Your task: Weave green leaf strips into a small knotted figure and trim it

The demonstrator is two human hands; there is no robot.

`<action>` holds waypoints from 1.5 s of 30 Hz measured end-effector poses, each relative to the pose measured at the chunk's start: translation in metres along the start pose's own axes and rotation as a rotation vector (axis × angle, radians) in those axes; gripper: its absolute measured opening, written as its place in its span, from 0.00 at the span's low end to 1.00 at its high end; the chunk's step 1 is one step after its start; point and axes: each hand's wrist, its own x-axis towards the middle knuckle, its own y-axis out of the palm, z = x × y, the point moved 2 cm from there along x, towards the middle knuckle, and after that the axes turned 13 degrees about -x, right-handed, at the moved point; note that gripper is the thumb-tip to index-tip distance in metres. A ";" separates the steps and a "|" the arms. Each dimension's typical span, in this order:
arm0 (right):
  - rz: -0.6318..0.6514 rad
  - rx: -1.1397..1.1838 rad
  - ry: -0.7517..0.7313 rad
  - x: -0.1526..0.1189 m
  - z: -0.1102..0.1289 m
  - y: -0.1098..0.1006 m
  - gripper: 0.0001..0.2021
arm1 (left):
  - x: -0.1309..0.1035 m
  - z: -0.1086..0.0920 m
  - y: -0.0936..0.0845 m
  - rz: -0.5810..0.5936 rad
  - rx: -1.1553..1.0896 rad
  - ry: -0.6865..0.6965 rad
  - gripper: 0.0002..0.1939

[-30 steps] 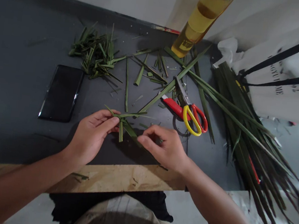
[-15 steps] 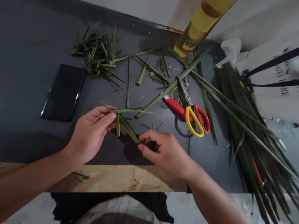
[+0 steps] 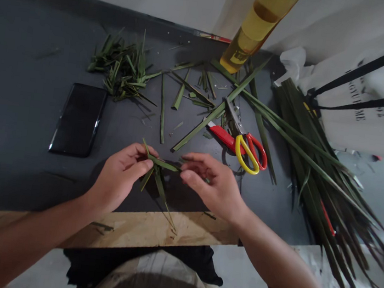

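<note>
The two hands have come closer together since the earlier picture. The left hand [image 3: 118,179] and right hand [image 3: 213,185] both pinch the folded green leaf strip [image 3: 157,170], whose long tail now points down over the wooden edge. A big bundle of long green leaves [image 3: 318,163] fills the right of the dark grey tabletop [image 3: 17,96]. Red and yellow scissors [image 3: 243,145] lie just behind the right hand. A black phone [image 3: 78,119] lies left, with bare room between.

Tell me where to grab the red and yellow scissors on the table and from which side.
Take the scissors by the yellow and red loops, probably coming from the near edge of the table. The loops point toward the person and lie flat and clear, just beyond the right hand. The blades point away, tucked among leaf strips, so fingers would snag there.
</note>
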 end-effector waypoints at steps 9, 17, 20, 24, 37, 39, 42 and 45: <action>-0.022 -0.109 -0.152 -0.008 0.005 0.003 0.21 | -0.001 -0.003 0.003 0.015 0.082 0.026 0.07; -0.291 -0.494 -0.586 -0.009 0.010 0.004 0.14 | 0.000 -0.006 0.008 -0.049 -0.039 -0.055 0.11; -0.326 -0.598 -0.681 -0.008 0.007 0.006 0.13 | 0.000 -0.004 0.008 -0.048 -0.090 -0.102 0.12; -0.309 -0.579 -0.749 -0.008 0.008 0.006 0.17 | 0.000 -0.003 0.010 -0.035 -0.165 -0.157 0.14; -0.196 -0.014 -0.521 -0.010 0.004 0.002 0.23 | -0.003 0.001 0.010 0.147 -0.107 -0.304 0.17; -0.139 -0.055 -0.567 -0.008 0.003 0.003 0.15 | -0.003 0.001 0.010 0.154 -0.127 -0.311 0.18; -0.105 -0.134 -0.601 -0.004 0.002 0.004 0.10 | -0.003 0.001 0.011 0.176 -0.099 -0.312 0.16; -0.096 -0.171 -0.606 -0.003 0.001 0.006 0.08 | -0.004 0.000 0.012 0.192 -0.072 -0.304 0.15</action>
